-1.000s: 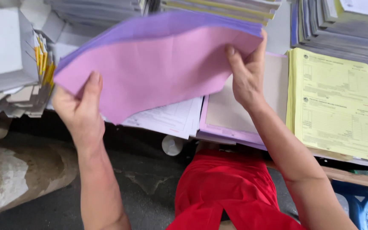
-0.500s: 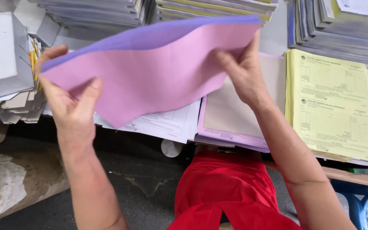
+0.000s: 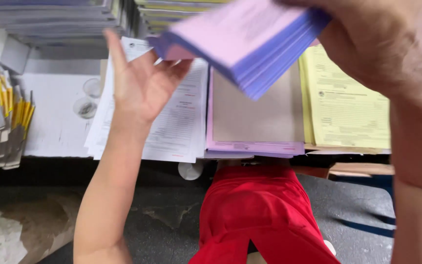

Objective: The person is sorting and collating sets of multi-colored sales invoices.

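My right hand (image 3: pixel 387 44) grips a thick stack of pink and purple sheets (image 3: pixel 250 44), raised close to the camera and blurred. My left hand (image 3: pixel 140 83) is open, palm up, its fingers spread just below the stack's left corner; whether it touches the stack is unclear. Beneath them on the table lie a white printed pile (image 3: pixel 181 122), a purple pile topped by a brown card (image 3: pixel 257 117) and a yellow printed pile (image 3: pixel 350 107).
Tall stacks of sheets (image 3: pixel 50 14) line the back of the white table (image 3: pixel 54 127). A bundle of folded papers with yellow edges (image 3: pixel 6 122) sits at left. Below are my red garment (image 3: pixel 264 215), the dark floor and a pale cylinder (image 3: pixel 20 230).
The pink and purple stack has been lifted and turned toward the camera in my right hand. My left hand has let go of its lower left edge and opened.
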